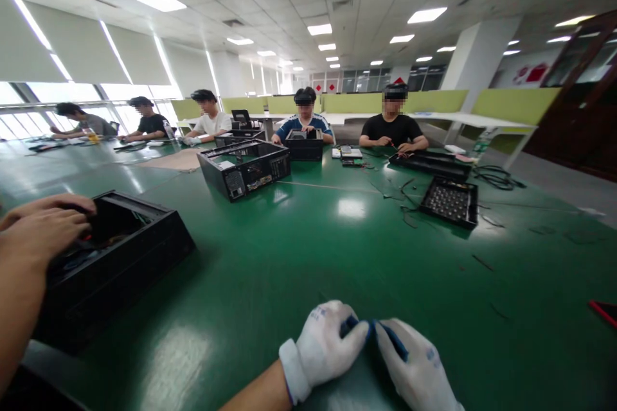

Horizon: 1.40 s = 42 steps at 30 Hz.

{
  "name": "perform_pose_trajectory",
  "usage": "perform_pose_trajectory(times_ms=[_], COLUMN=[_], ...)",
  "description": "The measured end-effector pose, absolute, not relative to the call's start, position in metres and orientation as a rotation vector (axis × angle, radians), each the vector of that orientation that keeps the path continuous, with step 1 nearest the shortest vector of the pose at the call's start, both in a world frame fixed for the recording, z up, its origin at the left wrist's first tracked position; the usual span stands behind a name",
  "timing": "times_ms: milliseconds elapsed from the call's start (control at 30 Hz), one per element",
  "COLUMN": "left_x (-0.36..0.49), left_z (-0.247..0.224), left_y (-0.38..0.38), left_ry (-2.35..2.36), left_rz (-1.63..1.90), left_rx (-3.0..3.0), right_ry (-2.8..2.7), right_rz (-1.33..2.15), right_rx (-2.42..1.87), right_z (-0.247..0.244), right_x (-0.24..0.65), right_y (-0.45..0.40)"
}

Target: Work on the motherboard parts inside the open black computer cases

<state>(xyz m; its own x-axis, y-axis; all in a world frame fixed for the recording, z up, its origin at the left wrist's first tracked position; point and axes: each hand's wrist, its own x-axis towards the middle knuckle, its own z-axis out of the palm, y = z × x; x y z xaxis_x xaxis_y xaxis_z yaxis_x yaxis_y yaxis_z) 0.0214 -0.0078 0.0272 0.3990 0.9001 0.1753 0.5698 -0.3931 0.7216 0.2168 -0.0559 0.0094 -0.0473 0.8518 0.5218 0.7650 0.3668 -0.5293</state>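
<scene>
My left hand (330,343), in a white glove with blue on the palm side, is just above the green table (270,257) at the bottom centre. Its fingers are curled, with thumb and fingertips together. My right hand (414,359), gloved the same way, is close beside it on the right, fingers bent inward. The fingertips of both hands nearly meet. Whatever may be between the fingers is too small or hidden to make out.
A co-worker's bare hands (48,225) reach into a black computer case (120,263) on the left. Another open case (245,167) stands further back. Right of centre lie a black tray (450,202) and cables (496,176). Several people sit across the table.
</scene>
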Motion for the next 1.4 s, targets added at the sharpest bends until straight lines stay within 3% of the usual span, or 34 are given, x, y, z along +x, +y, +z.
perform_pose_trajectory(times_ms=[333, 933, 1400], left_x=[0.007, 0.004, 0.003], left_z=[-0.013, 0.0, 0.0], left_y=[-0.023, -0.014, -0.018], left_ry=[1.286, 1.192, 1.194], left_rz=[0.819, 0.974, 0.975], left_rx=[2.184, 2.411, 2.46], right_ry=[-1.845, -2.001, -1.891], right_rz=[0.139, -0.34, -0.061], right_rx=[-1.445, -1.175, -1.307], right_z=[0.007, 0.006, 0.005], right_x=[0.223, 0.222, 0.22], right_y=[-0.066, -0.064, -0.065])
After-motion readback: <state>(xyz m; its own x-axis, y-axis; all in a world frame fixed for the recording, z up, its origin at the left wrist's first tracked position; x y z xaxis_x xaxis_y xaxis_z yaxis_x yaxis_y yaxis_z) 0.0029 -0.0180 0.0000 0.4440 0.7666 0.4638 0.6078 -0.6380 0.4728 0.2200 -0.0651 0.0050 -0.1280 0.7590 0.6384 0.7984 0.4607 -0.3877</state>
